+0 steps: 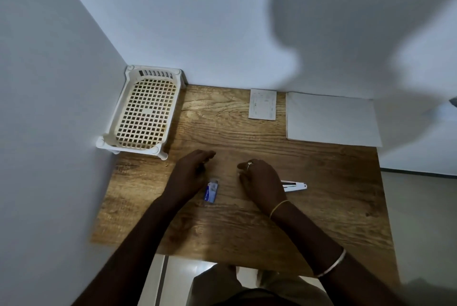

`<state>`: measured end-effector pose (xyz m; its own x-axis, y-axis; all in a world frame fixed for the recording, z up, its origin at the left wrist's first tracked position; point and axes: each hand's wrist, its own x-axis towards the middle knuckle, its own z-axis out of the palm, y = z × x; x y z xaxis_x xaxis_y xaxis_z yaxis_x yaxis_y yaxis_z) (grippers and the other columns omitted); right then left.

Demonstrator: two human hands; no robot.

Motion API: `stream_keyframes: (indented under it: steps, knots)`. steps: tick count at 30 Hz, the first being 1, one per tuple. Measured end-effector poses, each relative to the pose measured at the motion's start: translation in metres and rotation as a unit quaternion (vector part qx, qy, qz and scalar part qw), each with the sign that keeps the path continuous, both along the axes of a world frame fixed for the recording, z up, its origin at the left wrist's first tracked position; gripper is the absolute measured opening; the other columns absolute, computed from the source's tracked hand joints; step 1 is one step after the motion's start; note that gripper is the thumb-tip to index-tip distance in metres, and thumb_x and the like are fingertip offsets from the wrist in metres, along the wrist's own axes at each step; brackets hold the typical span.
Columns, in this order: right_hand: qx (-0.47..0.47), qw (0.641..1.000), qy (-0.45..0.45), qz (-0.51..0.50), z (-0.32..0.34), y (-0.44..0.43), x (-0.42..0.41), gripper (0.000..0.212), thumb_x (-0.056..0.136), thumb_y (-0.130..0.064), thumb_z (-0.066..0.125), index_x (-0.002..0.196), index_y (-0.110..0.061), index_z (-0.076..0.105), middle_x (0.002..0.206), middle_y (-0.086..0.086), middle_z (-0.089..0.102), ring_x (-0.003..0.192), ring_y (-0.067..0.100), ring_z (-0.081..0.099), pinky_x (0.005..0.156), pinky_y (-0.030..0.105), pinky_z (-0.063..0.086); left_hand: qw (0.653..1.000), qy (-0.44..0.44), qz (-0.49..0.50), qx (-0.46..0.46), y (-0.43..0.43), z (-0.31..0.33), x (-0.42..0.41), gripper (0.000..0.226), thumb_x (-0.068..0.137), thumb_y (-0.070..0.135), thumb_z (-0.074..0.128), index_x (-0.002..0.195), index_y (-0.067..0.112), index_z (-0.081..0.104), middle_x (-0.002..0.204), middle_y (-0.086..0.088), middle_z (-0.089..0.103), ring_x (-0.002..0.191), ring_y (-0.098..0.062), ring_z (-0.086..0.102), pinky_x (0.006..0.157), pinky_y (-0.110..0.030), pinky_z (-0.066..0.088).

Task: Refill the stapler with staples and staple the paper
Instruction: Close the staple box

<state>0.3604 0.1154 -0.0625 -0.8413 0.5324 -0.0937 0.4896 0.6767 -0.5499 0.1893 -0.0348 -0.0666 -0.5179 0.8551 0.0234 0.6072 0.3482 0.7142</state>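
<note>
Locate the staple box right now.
Head view: the staple box lies on the wooden table, between the left hand and the right hand, nearer the left. The stapler pokes out right of the right hand.

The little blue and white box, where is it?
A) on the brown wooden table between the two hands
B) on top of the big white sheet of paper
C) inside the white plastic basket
A: the small blue and white box lies on the brown wooden table, between the left hand and the right hand.
</note>
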Motion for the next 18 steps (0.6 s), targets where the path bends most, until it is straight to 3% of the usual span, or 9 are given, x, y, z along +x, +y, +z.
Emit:
stream_keyframes:
  steps: [2,5,10,13,18]
  knots:
    - [-0.027,1.000,-0.006,-0.004,-0.006,-0.016,0.003,0.028,0.094,-0.021,0.064,0.120,-0.012,0.072,0.113,0.008,0.071,0.108,0.025,0.064,0.095,0.035,0.048,1.000,-0.022,0.012,-0.006,-0.021,-0.001,0.004,0.053,0.081,-0.009,0.068,0.128,0.015,0.067,0.119,0.003,0.068,0.099,0.004,0.064,0.084,-0.006,0.048]
    - [-0.059,0.998,-0.022,-0.018,-0.013,-0.032,0.005,0.026,0.094,-0.023,0.064,0.118,-0.015,0.072,0.110,0.006,0.070,0.105,0.023,0.065,0.091,0.030,0.046,0.999,-0.043,-0.011,-0.027,-0.044,-0.001,0.006,0.051,0.085,0.003,0.076,0.133,0.015,0.064,0.121,0.003,0.066,0.104,-0.002,0.064,0.091,-0.021,0.054]
    - [-0.102,0.994,-0.013,-0.050,-0.018,-0.048,0.000,0.021,0.090,-0.019,0.071,0.110,-0.015,0.075,0.105,0.007,0.072,0.100,0.022,0.067,0.089,0.031,0.049,0.989,-0.042,-0.070,-0.124,-0.055,-0.007,0.004,0.079,0.076,0.041,0.086,0.144,0.014,0.054,0.133,0.002,0.056,0.118,-0.010,0.055,0.098,-0.024,0.045]
    - [-0.112,0.992,-0.002,-0.059,-0.017,-0.057,-0.006,0.018,0.090,-0.021,0.071,0.107,-0.015,0.076,0.102,0.007,0.072,0.098,0.022,0.067,0.087,0.036,0.052,0.986,-0.029,-0.086,-0.137,-0.055,-0.014,0.004,0.082,0.075,0.046,0.085,0.144,0.014,0.054,0.132,0.002,0.054,0.117,-0.011,0.055,0.097,-0.030,0.049]
    - [-0.110,0.991,-0.001,-0.070,-0.018,-0.064,-0.015,0.017,0.091,-0.028,0.070,0.101,-0.018,0.077,0.098,0.004,0.072,0.095,0.020,0.065,0.083,0.032,0.047,0.987,-0.027,-0.090,-0.127,-0.051,-0.022,0.006,0.074,0.074,0.044,0.085,0.139,0.019,0.059,0.125,0.006,0.054,0.109,-0.009,0.056,0.087,-0.029,0.050]
